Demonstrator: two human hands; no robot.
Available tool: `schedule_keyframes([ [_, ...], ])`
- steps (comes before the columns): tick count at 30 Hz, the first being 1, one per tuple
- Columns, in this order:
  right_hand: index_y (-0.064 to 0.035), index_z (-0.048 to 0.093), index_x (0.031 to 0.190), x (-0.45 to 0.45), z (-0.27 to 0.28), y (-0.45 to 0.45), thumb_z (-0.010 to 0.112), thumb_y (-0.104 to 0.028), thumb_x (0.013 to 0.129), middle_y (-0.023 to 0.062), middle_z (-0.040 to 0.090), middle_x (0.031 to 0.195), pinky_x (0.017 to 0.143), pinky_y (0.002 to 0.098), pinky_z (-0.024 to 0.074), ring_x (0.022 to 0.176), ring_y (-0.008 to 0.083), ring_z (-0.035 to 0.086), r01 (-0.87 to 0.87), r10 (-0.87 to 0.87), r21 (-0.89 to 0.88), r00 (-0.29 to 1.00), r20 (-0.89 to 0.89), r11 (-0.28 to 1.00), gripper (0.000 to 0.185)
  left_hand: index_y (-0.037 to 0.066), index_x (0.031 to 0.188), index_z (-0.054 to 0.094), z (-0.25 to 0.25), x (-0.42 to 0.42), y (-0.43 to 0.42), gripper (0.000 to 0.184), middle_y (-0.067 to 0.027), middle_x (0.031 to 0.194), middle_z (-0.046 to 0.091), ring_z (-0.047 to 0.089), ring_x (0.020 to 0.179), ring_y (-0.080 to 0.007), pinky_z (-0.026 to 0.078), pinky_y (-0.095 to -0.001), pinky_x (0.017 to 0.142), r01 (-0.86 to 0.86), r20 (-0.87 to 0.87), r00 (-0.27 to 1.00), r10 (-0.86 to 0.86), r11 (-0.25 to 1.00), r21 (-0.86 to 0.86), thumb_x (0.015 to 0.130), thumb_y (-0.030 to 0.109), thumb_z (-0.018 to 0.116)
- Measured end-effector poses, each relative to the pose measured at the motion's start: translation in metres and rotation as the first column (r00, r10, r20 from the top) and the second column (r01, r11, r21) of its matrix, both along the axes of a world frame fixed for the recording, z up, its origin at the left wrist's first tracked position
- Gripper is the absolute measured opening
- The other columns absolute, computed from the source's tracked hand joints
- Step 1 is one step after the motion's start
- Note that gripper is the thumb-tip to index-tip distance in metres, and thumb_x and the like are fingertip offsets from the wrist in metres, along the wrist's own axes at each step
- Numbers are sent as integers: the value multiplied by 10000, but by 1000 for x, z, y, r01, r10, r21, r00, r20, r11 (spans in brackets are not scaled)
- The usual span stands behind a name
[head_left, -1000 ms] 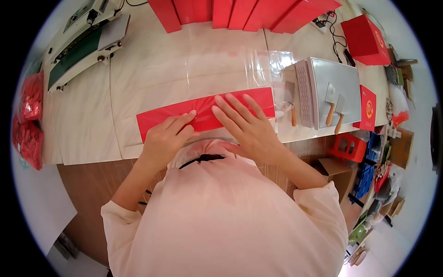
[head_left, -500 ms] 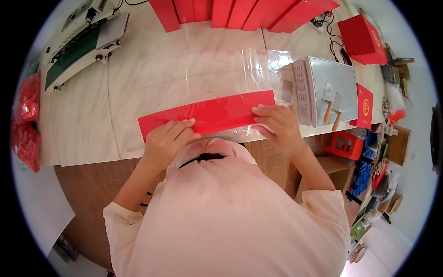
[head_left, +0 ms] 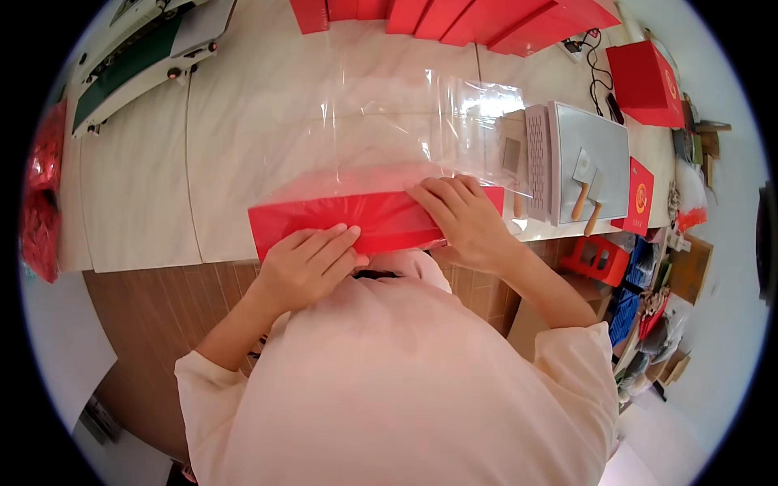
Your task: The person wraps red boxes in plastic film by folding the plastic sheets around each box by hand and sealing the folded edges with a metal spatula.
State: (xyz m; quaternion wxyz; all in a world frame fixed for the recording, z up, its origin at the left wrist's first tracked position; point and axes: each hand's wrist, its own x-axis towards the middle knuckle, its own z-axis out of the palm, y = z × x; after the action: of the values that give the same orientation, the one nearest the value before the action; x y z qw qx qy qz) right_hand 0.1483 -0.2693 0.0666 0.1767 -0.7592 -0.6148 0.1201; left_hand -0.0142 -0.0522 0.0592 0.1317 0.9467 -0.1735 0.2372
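Observation:
A long red box (head_left: 316, 213) lies near the table's front edge, close to my body. Clear plastic film (head_left: 381, 121) stretches over and behind it, wrinkled and shiny. My left hand (head_left: 312, 263) grips the box's near side towards its left end, fingers together on top and the thumb mostly hidden beneath. Towards the right end, my right hand (head_left: 462, 219) has its fingers bent over the top of the box, on the film; its thumb is out of sight.
Several red boxes (head_left: 454, 20) stand at the back. A grey metal hot plate (head_left: 587, 146) with two wooden-handled scrapers (head_left: 582, 198) on it is at my right, beside a red box (head_left: 644, 81). A green-bedded machine (head_left: 134, 69) occupies the back left.
The film has been drawn forward over the red box. My right hand has moved from the box's near right end onto its top, further left. My left hand still grips it.

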Motion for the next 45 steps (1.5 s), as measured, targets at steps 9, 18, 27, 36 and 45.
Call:
schedule_keyframes([
  [9,-11,441,1324,21,38,26,830,-161,572,130,523,1153,899,410,406,1019,297,532,58,-51,108,996,-68,992,860,104,703,522,29,25,25,264,-33,954,704,675,793,-157,528,-261,622,-25,146,989,25,1000,-3,837,239,706],
  [18,-55,467,1356,33,4,27,809,-134,611,114,517,1268,947,429,418,1131,303,506,-7,9,44,999,-38,999,824,87,748,573,-10,29,26,249,-25,881,690,670,777,-151,528,-255,614,-46,63,997,47,999,-20,789,262,745],
  [27,-27,591,1188,9,-11,-31,726,-102,740,93,596,1230,942,428,438,1167,263,537,149,-177,248,980,95,957,474,72,753,601,-13,32,25,233,-20,846,678,660,716,-152,508,-250,556,-47,57,997,52,995,-84,761,245,757],
  [36,-90,613,941,26,14,-30,780,-188,714,33,567,858,816,368,382,830,241,525,310,-301,144,950,-82,940,298,74,735,622,-5,37,22,212,-14,811,658,584,621,-162,451,-275,493,-157,-106,985,139,971,-179,686,188,794],
  [45,-55,557,813,41,-4,-21,729,-60,761,77,534,908,798,381,401,883,277,491,322,-259,293,937,-233,900,180,33,715,611,-4,43,25,207,-43,797,642,570,618,-160,457,-261,503,-195,-189,973,130,903,-382,688,91,808],
])
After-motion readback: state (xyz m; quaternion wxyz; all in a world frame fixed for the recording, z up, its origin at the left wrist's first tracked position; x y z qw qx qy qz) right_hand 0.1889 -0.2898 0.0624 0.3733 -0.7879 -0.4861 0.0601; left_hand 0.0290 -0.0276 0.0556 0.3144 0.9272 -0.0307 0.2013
